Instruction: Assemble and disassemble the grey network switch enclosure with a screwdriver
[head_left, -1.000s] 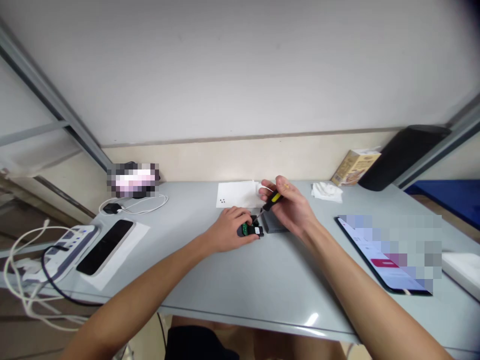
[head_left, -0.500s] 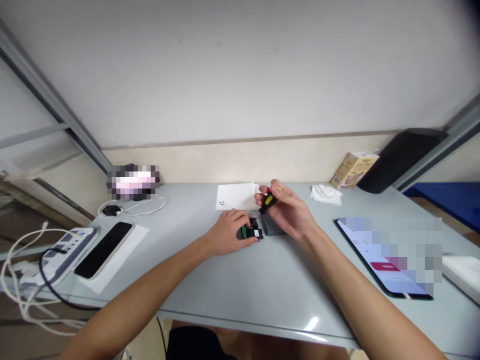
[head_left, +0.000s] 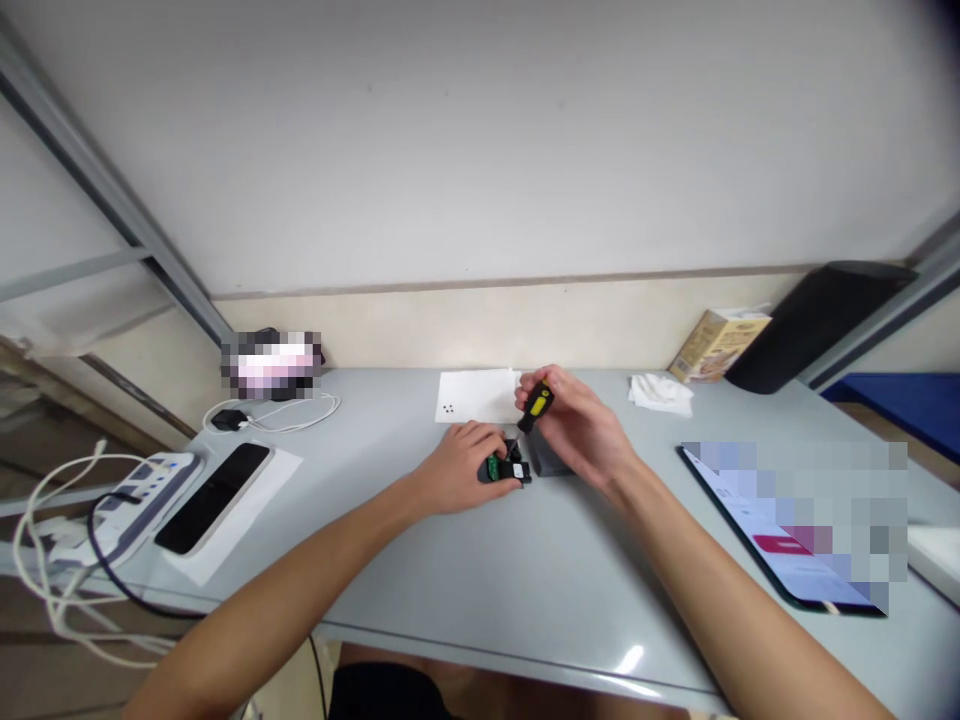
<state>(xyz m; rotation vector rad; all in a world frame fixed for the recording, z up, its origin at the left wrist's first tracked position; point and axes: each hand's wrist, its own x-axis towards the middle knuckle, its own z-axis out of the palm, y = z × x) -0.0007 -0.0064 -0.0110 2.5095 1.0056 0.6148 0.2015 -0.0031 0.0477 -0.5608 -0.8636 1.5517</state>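
My left hand [head_left: 463, 470] is closed on a small black device [head_left: 517, 471] with a green circuit board showing, and holds it against the grey table. Above and to the right, my right hand [head_left: 581, 420] grips a black and yellow screwdriver [head_left: 537, 402], its shaft slanting down toward the device. The tip is too small to make out. Behind my hands lies a sheet of white paper [head_left: 476, 392] with several tiny dark pieces on its left part. A dark grey box [head_left: 549, 458] sits partly hidden under my right hand.
On the left are a phone [head_left: 215, 498] on white paper, a power strip [head_left: 131, 510] with cables and a black charger [head_left: 228, 420]. At the right are a tablet [head_left: 780, 530], crumpled tissue [head_left: 660, 393], a carton [head_left: 718, 345] and a black cylinder [head_left: 817, 325].
The screwdriver handle has turned in my right hand's fingers, and more of its yellow side shows. The whole view has shifted slightly. My left hand stays on the device.
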